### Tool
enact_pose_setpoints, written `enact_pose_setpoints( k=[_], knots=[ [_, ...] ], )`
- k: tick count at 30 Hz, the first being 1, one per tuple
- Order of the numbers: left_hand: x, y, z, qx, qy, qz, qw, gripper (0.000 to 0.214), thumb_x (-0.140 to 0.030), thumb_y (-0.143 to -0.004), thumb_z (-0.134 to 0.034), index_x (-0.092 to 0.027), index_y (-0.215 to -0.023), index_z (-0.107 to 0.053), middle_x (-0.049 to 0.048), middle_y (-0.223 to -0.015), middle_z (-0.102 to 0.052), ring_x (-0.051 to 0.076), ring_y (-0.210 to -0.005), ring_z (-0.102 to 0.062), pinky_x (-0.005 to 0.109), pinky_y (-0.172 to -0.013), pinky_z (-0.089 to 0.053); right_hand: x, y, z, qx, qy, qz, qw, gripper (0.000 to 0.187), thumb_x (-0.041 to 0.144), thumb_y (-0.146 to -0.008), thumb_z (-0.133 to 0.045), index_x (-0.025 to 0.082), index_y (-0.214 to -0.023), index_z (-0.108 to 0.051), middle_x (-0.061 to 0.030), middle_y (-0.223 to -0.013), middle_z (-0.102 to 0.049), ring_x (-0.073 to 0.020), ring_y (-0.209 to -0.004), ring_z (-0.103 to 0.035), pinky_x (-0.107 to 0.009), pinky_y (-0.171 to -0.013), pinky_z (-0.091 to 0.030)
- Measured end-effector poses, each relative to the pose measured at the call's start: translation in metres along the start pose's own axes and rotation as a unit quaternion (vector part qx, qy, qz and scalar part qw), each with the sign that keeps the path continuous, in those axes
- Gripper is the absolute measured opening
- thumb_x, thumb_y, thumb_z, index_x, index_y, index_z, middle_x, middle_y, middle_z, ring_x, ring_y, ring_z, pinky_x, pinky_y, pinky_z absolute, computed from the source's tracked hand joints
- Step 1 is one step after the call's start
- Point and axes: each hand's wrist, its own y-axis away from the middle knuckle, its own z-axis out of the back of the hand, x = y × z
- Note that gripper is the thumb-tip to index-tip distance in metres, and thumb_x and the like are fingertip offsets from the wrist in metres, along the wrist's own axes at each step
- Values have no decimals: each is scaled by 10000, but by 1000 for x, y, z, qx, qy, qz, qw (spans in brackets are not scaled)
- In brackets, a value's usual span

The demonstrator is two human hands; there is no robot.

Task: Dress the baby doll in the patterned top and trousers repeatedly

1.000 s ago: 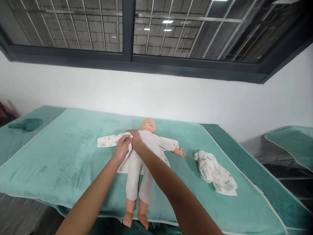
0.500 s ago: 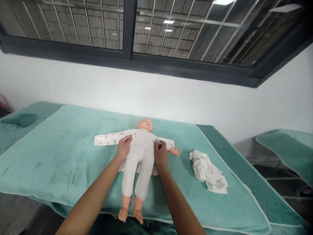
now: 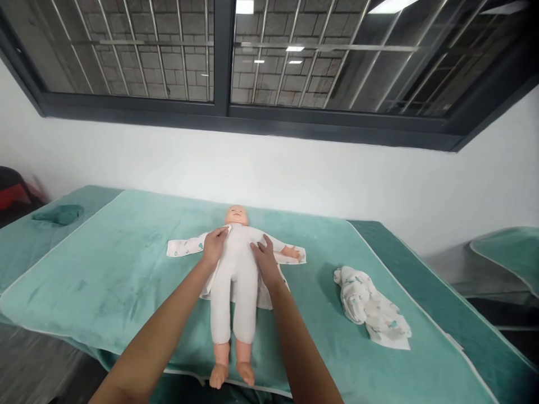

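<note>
While the doll (image 3: 242, 255) lies face up on the green cover (image 3: 126, 269), its chest marking the clock's centre, its head is at twelve and its feet at six. At nine o'clock the left hand (image 3: 214, 246) pinches the edge of the opened shirt (image 3: 264, 294) just beside the chest. At about four, the right hand (image 3: 266, 264) touches the doll's side, thumb and fingers parted; I cannot tell whether it grips cloth. The shirt spreads beneath, one patterned sleeve (image 3: 183, 247) towards nine, the other towards three. Well apart, at four o'clock, lies a crumpled patterned cloth (image 3: 373, 308).
</note>
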Motion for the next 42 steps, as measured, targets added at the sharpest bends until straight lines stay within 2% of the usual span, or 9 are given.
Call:
enact_pose_setpoints(
  k=[6,11,16,19,22,26,30,37,42],
  knots=[
    [-16,-10,-6,53,-41,-18,998,304,-403,-855,-613,-171,-962,-778,98,-1076,-772,273,-1032,-688,405,-970,-505,-6,20,-7,65,-129,-42,989,899,458,-753,-782,329,-1517,-326,-82,-1429,-555,-221,-1229,-629,-406,-996,-562],
    [-35,25,-14,172,-148,-42,973,159,-252,-763,-690,-198,-868,-798,84,-877,-768,266,-858,-716,383,-912,-524,-5,22,-1,72,-142,-48,986,879,448,-760,-783,336,-1507,-335,-77,-1411,-566,-219,-1157,-662,-375,-924,-590],
    [-49,79,-1,202,-338,-181,901,395,-275,-926,-531,-261,-1290,-682,126,-1311,-673,291,-1078,-694,399,-979,-510,-4,23,-1,58,-118,-33,991,785,452,-778,-767,328,-1471,-420,-75,-1393,-580,-218,-1213,-634,-362,-964,-567],
    [-42,99,16,188,-357,-226,887,414,-288,-996,-417,-297,-1355,-622,87,-1469,-569,282,-1241,-618,433,-1061,-480,-5,23,-1,48,-108,-30,993,767,462,-772,-757,326,-1459,-444,-72,-1349,-615,-223,-1190,-645,-377,-949,-577],
    [-16,117,32,107,-351,-248,896,378,-311,-1009,-423,-274,-1321,-634,102,-1427,-581,284,-1367,-502,482,-1163,-394,-8,22,0,42,-107,-28,993,741,472,-767,-755,322,-1436,-475,-69,-1319,-632,-220,-1166,-653,-378,-936,-583],
    [26,149,45,-15,-338,-199,920,306,-357,-987,-497,-253,-1222,-662,131,-1209,-619,300,-1168,-585,502,-1029,-482,-9,20,1,49,-114,-32,992,713,472,-761,-769,327,-1406,-500,-60,-1337,-617,-208,-1179,-638,-356,-945,-571],
    [40,170,51,-1,-287,-188,939,196,-339,-996,-486,-268,-1047,-661,90,-1029,-643,260,-1016,-615,433,-913,-515,-11,19,0,49,-113,-33,992,679,465,-747,-781,297,-1361,-545,-58,-1305,-634,-206,-1185,-625,-344,-953,-558],
    [20,138,50,44,-337,-237,910,220,-311,-1017,-443,-237,-968,-644,72,-949,-673,236,-938,-609,392,-865,-482,-18,12,4,48,-170,-25,984,397,420,-761,-752,235,-1093,-641,-29,-1100,-713,-211,-1036,-678,-364,-925,-567],
    [-15,81,-2,97,-421,-324,842,244,-242,-1000,-436,-214,-1134,-637,89,-1135,-667,255,-1095,-579,419,-959,-457,-14,10,14,131,-322,-35,937,260,240,-800,-709,247,-1057,-673,-13,-1168,-713,-170,-1092,-663,-305,-941,-562]
  ],
)
